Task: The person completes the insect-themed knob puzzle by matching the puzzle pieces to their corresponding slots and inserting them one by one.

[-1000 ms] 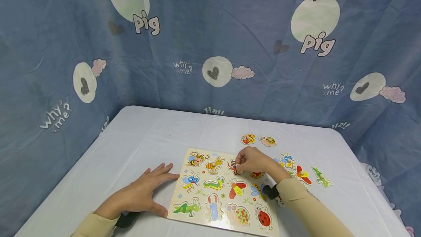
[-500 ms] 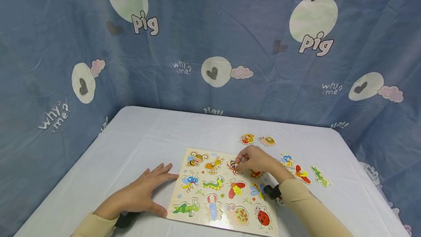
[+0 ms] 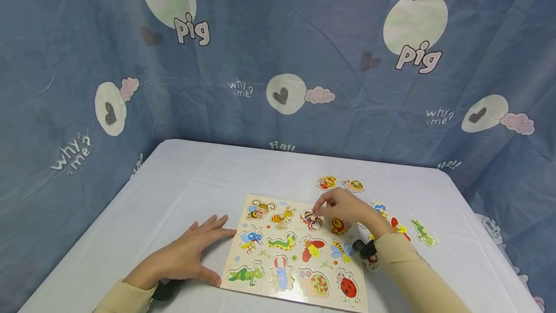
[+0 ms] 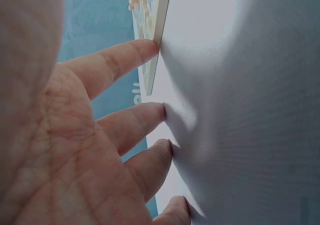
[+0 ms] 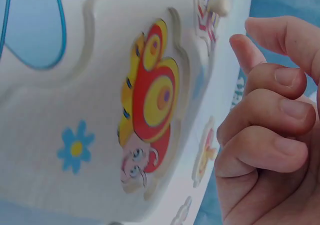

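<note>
A wooden insect puzzle board (image 3: 267, 287) lies on the white table. A spider puzzle piece (image 3: 311, 219) with a small knob sits in its top row. My right hand (image 3: 343, 206) hovers just beside the spider; in the right wrist view thumb and index finger are apart from the spider's knob (image 5: 219, 6), and the other fingers are loosely curled. It holds nothing. My left hand (image 3: 188, 254) rests spread at the board's left edge. In the left wrist view its index finger (image 4: 135, 54) touches that edge, while the other fingertips meet the tablecloth.
Loose pieces lie beyond and right of the board: a red-and-yellow butterfly (image 3: 327, 182), a snail (image 3: 353, 185), a grasshopper (image 3: 423, 233) and others partly behind the right arm. A patterned blue curtain (image 3: 217, 86) hangs behind the table.
My right hand has let go of the spider's knob and lifted slightly up and to the right, uncovering the spider and the butterfly recess. My left hand stays put.
</note>
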A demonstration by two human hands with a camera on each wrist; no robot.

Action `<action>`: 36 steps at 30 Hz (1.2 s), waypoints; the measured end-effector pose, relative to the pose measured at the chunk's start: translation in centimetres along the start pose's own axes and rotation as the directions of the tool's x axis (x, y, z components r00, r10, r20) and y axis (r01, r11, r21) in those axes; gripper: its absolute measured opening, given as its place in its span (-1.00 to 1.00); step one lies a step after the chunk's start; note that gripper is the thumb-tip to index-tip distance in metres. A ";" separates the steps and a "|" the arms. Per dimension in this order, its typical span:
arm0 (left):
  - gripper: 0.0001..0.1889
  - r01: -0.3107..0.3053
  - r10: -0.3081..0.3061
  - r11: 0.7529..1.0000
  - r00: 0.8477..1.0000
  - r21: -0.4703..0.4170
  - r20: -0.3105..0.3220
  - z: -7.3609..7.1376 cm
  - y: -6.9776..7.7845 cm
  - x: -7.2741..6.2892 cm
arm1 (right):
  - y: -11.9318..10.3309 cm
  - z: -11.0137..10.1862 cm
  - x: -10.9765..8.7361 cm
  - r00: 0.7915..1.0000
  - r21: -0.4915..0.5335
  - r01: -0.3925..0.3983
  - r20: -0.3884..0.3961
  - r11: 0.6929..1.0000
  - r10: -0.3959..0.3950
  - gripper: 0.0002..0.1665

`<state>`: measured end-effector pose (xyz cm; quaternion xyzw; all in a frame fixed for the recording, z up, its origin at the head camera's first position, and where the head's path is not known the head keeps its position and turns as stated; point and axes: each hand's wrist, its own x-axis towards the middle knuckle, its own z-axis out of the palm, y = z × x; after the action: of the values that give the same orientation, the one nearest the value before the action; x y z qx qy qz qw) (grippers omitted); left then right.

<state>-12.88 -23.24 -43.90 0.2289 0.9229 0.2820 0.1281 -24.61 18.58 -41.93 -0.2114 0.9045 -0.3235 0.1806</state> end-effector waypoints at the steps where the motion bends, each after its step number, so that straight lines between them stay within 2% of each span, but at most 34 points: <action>1: 0.15 0.001 -0.001 1.000 1.000 0.001 0.000 0.0 0.0 0.0 | 0.0 -0.2 0.0 1.000 -0.003 0.002 -0.010 1.000 -0.003 -0.86; 6: 0.15 0.009 -0.009 1.000 1.000 0.000 0.002 0.1 0.1 0.0 | 0.2 -0.8 -0.3 0.997 -0.024 0.004 -0.080 1.000 -0.006 -0.84; 13: 0.14 0.011 -0.011 1.000 1.000 0.002 0.002 0.0 0.1 0.0 | 0.9 -1.5 0.0 0.983 -0.017 -0.055 -0.177 0.998 0.051 -0.75; 23: 0.14 0.002 -0.002 1.000 1.000 -0.008 0.000 0.0 0.1 0.0 | 3.0 -2.4 1.4 0.933 0.019 -0.162 -0.323 0.987 0.160 -0.65; 29: 0.14 0.006 -0.006 1.000 1.000 -0.011 0.000 0.0 0.1 0.0 | 3.5 -2.9 2.5 0.917 0.022 -0.191 -0.352 0.981 0.187 -0.58; 36: 0.14 -0.004 0.004 1.000 1.000 -0.005 -0.002 0.1 0.0 -0.1 | 3.8 -3.0 3.7 0.919 -0.044 -0.192 -0.359 0.980 0.163 -0.58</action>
<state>-12.77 -23.24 -43.94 0.2299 0.9219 0.2848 0.1271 -30.16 20.92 -42.99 -0.0739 0.9496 -0.3026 0.0351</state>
